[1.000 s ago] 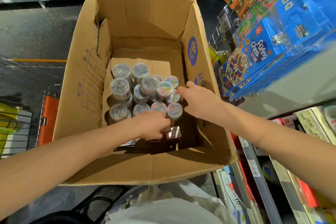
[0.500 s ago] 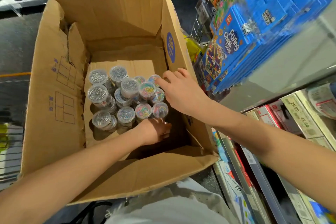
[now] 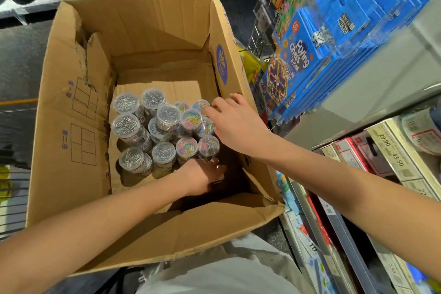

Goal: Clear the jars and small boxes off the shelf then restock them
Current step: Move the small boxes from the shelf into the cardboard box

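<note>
Where the head view looks down into an open cardboard box, clear round jars stand upright in a tight cluster on a loose cardboard sheet on the bottom of the box. Some sit higher than others, as if stacked. Jars toward the left wall of the box hold silver clips. Those toward its right wall hold coloured clips. The right hand reaches in over the right wall of the box. Its fingers are stretched out and lie on the lids of the coloured jars, with a fingertip touching the farthest one. No finger is seen curled round a jar. The left hand is deep in the dark near right corner of the box, just beside the nearest coloured jars, with its fingers bent downward. Whether it holds anything cannot be told, since the corner is in shadow. Both forearms cross the near flap of the box. Outside the right wall of the box hang blue game packs printed "Flying Chess". Below these, a shelf carries price labels and boxed goods. Beyond the far wall of the box lies a dark floor.
</note>
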Demonstrator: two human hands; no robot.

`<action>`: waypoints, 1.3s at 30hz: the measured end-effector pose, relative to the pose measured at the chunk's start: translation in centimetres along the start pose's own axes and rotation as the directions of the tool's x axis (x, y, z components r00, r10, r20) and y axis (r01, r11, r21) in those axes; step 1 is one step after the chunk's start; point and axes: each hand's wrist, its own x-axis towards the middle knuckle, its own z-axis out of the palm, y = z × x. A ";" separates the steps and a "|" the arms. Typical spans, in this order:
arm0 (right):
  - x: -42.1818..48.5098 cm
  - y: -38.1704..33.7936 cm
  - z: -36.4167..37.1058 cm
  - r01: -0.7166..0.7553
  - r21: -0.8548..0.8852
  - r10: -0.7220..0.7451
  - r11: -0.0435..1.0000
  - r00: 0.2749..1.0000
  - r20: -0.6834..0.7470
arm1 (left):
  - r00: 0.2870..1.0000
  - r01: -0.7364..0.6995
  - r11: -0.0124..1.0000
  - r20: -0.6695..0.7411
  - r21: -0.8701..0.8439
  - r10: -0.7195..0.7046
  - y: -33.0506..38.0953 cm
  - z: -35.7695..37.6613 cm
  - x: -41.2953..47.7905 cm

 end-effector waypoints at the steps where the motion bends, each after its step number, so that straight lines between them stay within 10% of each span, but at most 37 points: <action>1: 0.0 0.0 0.0 0.002 -0.003 -0.002 1.000 1.000 0.009 | 0.999 -0.018 1.000 -0.034 0.016 0.019 -0.4 -0.2 -0.3; 13: -0.5 -0.9 -3.8 -0.127 0.083 0.122 0.988 0.991 0.055 | 0.986 0.056 0.994 -0.151 -0.090 -0.069 -5.7 -9.3 -6.6; 20: -5.2 -1.1 -10.4 -0.300 0.068 0.305 0.951 0.950 -0.072 | 0.882 -0.101 0.971 -0.471 -0.217 -0.014 -4.4 -17.8 -7.7; 39: -25.7 2.5 -24.1 -0.805 -0.316 0.805 0.502 0.568 -0.170 | 0.619 -0.551 0.834 -0.656 0.029 0.431 17.5 -29.2 4.5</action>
